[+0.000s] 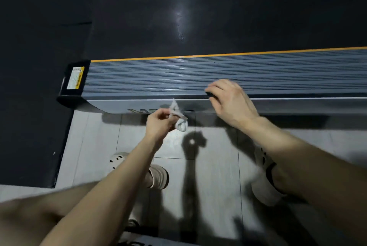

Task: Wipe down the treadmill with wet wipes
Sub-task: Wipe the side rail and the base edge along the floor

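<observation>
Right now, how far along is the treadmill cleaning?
Done: unclear, no wet streaks show plainly. In hand: the left hand pinches a crumpled wipe off the surface; the right hand rests on the grey side rail. The dark belt probably remains.

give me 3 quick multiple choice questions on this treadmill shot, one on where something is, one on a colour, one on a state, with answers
1. Where is the warning label?
A. on the tiled floor
B. on the black end cap of the side rail
C. on the belt

2. What colour is the stripe along the side rail's far edge?
A. yellow-orange
B. green
C. white

3. How is the wet wipe right now?
A. spread flat on the rail
B. lying on the floor
C. crumpled, pinched in the left hand

Answers:
1 B: the label sits on the dark cap at the rail's end.
2 A: a yellow-orange line borders the grey ribs.
3 C: the left fingers pinch it bunched up.
</observation>
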Tool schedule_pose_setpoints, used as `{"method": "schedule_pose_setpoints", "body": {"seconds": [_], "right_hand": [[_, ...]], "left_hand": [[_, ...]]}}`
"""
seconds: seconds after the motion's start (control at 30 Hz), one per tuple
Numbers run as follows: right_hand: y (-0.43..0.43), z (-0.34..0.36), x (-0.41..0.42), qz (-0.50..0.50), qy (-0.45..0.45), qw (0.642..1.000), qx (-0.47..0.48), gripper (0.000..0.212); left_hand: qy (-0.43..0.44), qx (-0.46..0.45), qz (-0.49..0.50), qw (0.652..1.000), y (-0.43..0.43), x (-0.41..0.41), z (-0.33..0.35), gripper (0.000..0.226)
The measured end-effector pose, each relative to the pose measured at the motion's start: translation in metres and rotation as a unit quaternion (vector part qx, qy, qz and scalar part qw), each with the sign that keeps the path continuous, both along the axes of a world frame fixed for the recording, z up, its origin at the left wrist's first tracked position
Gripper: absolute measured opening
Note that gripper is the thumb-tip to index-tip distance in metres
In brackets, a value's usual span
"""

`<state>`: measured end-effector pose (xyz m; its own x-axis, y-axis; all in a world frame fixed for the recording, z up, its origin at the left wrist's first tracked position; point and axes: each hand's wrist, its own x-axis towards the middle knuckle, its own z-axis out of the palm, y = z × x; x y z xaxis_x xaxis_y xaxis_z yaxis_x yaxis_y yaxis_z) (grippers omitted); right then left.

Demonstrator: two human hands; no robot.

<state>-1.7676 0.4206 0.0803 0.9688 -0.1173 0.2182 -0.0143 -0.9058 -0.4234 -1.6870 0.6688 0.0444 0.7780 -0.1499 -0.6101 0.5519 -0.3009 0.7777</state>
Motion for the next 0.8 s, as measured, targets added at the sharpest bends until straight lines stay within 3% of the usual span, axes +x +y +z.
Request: {"method": "schedule_pose_setpoints", "body": {"seconds": [0.07, 0.13, 0.2, 0.27, 0.37, 0.47, 0.57, 0.63, 0.7, 0.77, 0.8], "right_hand": [[0.031, -0.005, -0.032, -0.093, -0.013, 0.991, 0.099, 0.025], [0.076, -0.016, -0.058, -0.169, 0.064, 0.946, 0.270, 0.022], [0.115, -0.026, -0.063, -0.213, 0.152, 0.849, 0.459, 0.022], [0.136, -0.032, -0.052, -0.252, 0.139, 0.751, 0.595, 0.018], [0.143, -0.025, -0.036, -0.295, 0.064, 0.682, 0.666, 0.025], [0.137, -0.026, -0.029, -0.338, 0.048, 0.608, 0.717, 0.035], [0.137, -0.035, -0.022, -0.356, 0.062, 0.592, 0.720, 0.044], [0.129, -0.044, -0.022, -0.388, 0.037, 0.591, 0.706, 0.039], [0.109, -0.054, -0.031, -0.450, -0.003, 0.617, 0.646, 0.039], [0.077, -0.066, -0.042, -0.536, -0.061, 0.640, 0.547, 0.046], [0.061, -0.072, -0.047, -0.573, -0.084, 0.644, 0.500, 0.048]], "left_hand": [[0.053, -0.093, 0.059, 0.992, 0.013, 0.001, 0.016, 0.027], [0.110, -0.189, 0.120, 0.968, 0.012, -0.002, 0.026, 0.026], [0.144, -0.224, 0.123, 0.956, 0.003, -0.011, 0.030, 0.031], [0.143, -0.205, 0.074, 0.965, -0.005, -0.022, 0.026, 0.048], [0.113, -0.122, 0.019, 0.986, -0.008, -0.033, 0.021, 0.055], [0.091, -0.068, -0.027, 0.993, -0.008, -0.036, 0.023, 0.043], [0.042, 0.002, -0.088, 0.995, -0.010, -0.031, 0.027, 0.027], [-0.013, 0.082, -0.191, 0.978, -0.010, -0.021, 0.034, 0.022], [-0.175, 0.225, -0.310, 0.907, -0.004, -0.003, 0.042, 0.029], [-0.409, 0.363, -0.361, 0.755, 0.006, 0.021, 0.047, 0.052], [-0.474, 0.394, -0.377, 0.692, 0.009, 0.033, 0.048, 0.066]]}}
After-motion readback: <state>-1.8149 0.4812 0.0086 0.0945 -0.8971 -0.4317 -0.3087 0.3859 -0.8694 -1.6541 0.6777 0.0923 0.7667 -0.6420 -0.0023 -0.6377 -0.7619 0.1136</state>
